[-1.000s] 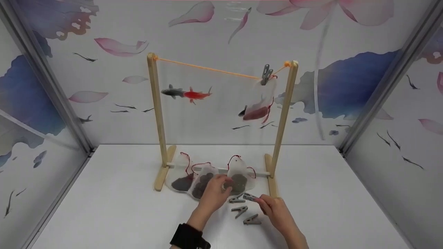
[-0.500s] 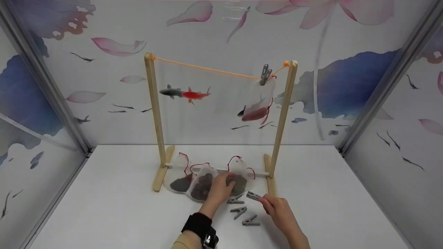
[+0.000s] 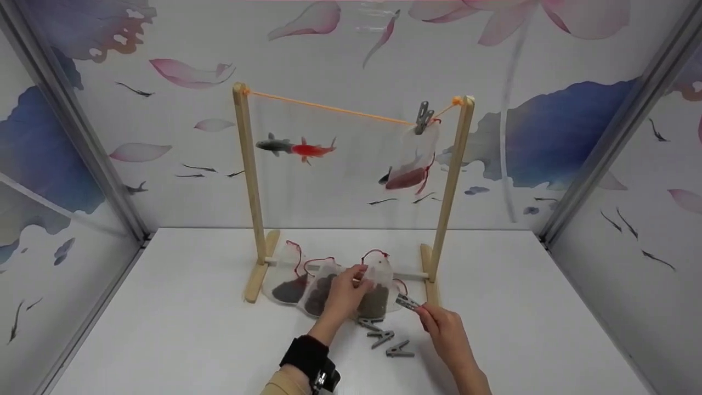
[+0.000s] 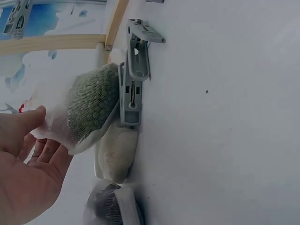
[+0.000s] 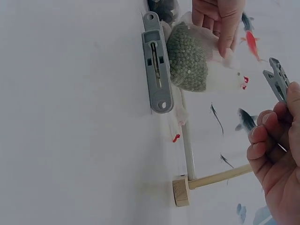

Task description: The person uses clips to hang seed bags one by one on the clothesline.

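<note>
My left hand [image 3: 345, 291] pinches a white mesh drawstring bag [image 3: 376, 302] by its upper part. Small green beans, seen closely in the left wrist view, fill its lower half, and the bag is raised off the table there. My right hand [image 3: 447, 332] grips a grey clothespin [image 3: 407, 302] by its handle end, just right of the bag. Further left lie a bag of dark round pieces [image 3: 317, 299] and a bag of dark fine grains [image 3: 289, 289]. A pale bag [image 4: 117, 154] lies behind the raised one, mostly hidden in the head view.
A wooden frame carries an orange cord [image 3: 329, 107] between its posts. Near the right post [image 3: 452, 192], a clothespin [image 3: 423, 118] holds a bag with reddish contents [image 3: 407, 176] on the cord. Three grey clothespins, one of them a spread clothespin [image 3: 400, 349], lie before the hands.
My left hand has moved from beside the green-bean bag to pinching its upper part, and the bag has lifted. My right hand has moved slightly right and up with the clothespin.
</note>
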The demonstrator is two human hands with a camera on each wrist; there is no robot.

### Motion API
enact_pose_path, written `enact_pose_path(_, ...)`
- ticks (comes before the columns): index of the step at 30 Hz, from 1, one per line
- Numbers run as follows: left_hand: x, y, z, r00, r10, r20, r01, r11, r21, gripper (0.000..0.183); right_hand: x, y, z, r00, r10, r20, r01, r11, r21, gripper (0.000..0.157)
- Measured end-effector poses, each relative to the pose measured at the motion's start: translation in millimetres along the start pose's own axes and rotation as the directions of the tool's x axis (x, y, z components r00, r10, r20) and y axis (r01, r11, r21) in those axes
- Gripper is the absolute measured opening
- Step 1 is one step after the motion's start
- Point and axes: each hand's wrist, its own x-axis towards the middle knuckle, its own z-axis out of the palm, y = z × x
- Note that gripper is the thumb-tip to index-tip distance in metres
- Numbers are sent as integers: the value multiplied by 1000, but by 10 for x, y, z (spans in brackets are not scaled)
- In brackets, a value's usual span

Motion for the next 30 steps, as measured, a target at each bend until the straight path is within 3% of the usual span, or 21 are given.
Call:
enact_pose_path(4,36,169,-199,998,56,4,-56,998,37,25,170,-50,-100,992,-125,-32,123,990,-63,25)
enact_pose_path(6,72,279,-317,996,89,-2,-89,995,39,24,328,-106,-206,972,-233,-37,227,967,-117,23)
enact_pose_path(12,192,666,-649,986,168,15,-169,986,19,19,982,-456,-684,856,-515,40,503,815,-287,21)
enact_pose_path(15,274,894,-819,978,209,5,-209,978,-2,16,1311,-721,-933,810,-580,88,571,746,-343,23)
enact_pose_path(17,345,1051,-929,974,226,-16,-226,974,-12,15,1516,-903,-1072,792,-600,115,594,712,-375,22)
enact_pose_path(24,593,1548,-1209,956,249,-152,-247,968,35,22,2113,-1492,-1480,785,-580,216,593,603,-534,25)
enact_pose_path(27,691,1704,-1265,943,259,-211,-246,965,88,21,2302,-1708,-1611,796,-562,225,573,581,-579,26)
enact_pose_path(30,818,1788,-1258,929,270,-253,-241,960,139,20,2476,-1849,-1675,825,-516,232,534,576,-619,25)
